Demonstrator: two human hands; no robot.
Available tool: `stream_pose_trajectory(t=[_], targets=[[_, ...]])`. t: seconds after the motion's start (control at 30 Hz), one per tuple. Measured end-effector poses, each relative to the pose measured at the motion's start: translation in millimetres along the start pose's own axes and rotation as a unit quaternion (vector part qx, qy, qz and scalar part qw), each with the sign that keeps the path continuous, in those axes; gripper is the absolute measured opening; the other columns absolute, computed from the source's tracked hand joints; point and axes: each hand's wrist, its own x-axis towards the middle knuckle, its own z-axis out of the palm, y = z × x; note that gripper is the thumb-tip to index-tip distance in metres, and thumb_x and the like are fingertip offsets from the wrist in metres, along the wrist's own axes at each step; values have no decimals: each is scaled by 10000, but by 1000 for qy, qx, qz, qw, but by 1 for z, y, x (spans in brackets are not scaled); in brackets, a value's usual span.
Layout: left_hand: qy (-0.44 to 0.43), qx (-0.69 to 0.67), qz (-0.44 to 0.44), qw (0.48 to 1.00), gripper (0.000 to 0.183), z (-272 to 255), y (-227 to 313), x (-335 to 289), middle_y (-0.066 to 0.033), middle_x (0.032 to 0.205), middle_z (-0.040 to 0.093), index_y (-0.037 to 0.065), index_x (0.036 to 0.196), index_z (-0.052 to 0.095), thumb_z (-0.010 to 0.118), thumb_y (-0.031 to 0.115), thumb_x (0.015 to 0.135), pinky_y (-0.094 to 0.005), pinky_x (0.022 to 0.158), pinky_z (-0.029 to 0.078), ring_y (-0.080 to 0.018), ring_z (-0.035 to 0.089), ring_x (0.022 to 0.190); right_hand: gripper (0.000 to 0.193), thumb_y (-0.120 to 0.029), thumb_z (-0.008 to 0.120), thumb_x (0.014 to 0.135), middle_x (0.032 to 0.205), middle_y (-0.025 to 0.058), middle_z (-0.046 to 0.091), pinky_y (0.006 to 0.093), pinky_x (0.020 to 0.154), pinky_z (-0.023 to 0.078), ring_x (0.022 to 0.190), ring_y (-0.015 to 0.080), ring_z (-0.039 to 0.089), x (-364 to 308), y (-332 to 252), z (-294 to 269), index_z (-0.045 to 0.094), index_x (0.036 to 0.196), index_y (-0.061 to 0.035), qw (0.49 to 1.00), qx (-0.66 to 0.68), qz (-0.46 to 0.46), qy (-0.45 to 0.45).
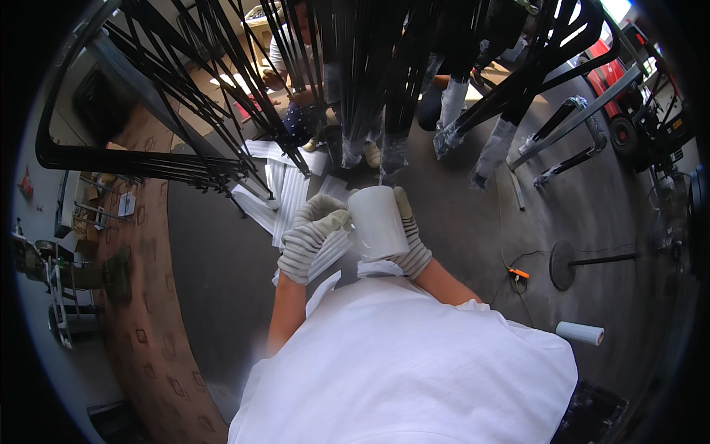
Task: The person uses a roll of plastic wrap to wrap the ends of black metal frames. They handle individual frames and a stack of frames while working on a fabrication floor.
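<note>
Across the dark floor (462, 222), a crowd of black metal frames (407, 81) stands ahead of the person, their lower ends partly covered in clear film, with long white foam strips (292, 196) lying beneath them on the left. Between the two gloved hands, just in front of the chest, is a thick white roll (379, 222); the right hand (414, 240) holds its right side, while the left hand (310, 229) is curled at its left side, though whether it grips cannot be told. A slimmer roll (580, 333) lies on the floor at the right, and a small orange thing (519, 273) lies beyond it beside a cord.
</note>
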Motion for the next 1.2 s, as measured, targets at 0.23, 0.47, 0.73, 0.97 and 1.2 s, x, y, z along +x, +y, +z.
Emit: stream_pose_trajectory(t=[0.23, 0.47, 0.73, 0.97, 1.2], targets=[[69, -4, 59, 996, 159, -2, 3, 3, -35, 685, 594, 29, 814, 601, 653, 166, 753, -219, 543, 480, -98, 559, 556, 735, -588, 516, 750, 1038, 213, 524, 394, 737, 508, 910, 335, 550, 2, -7, -4, 436, 1153, 22, 991, 71, 21, -108], [75, -30, 80, 994, 164, 7, 1, 8, -28, 691, 591, 43, 796, 596, 680, 167, 729, -214, 550, 481, -96, 560, 566, 755, -576, 577, 710, 1024, 209, 504, 403, 728, 497, 911, 321, 529, -7, -13, -18, 434, 1138, 29, 996, 65, -65, -8], [-38, 5, -31, 999, 136, 44, -48, 28, -8, 700, 582, 65, 796, 595, 692, 113, 714, -202, 545, 444, -78, 524, 561, 560, -429, 617, 747, 949, 162, 596, 394, 757, 514, 826, 260, 611, -96, 1, 4, 515, 1066, 20, 955, 136, -260, 42], [-89, 2, 2, 996, 119, 144, -64, 42, -1, 687, 578, 68, 797, 600, 672, 135, 732, -205, 553, 446, -81, 525, 565, 607, -434, 627, 733, 970, 145, 577, 391, 780, 503, 869, 243, 590, -184, -41, -44, 485, 1093, 34, 929, 76, -362, 27], [-69, -10, 7, 998, 91, 275, -105, 98, 20, 624, 537, 81, 758, 597, 653, 154, 761, -200, 511, 445, -77, 521, 525, 824, -590, 561, 712, 1109, 194, 464, 450, 885, 418, 1001, 322, 493, -272, -150, -49, 369, 1227, 24, 922, 93, -357, -115]])
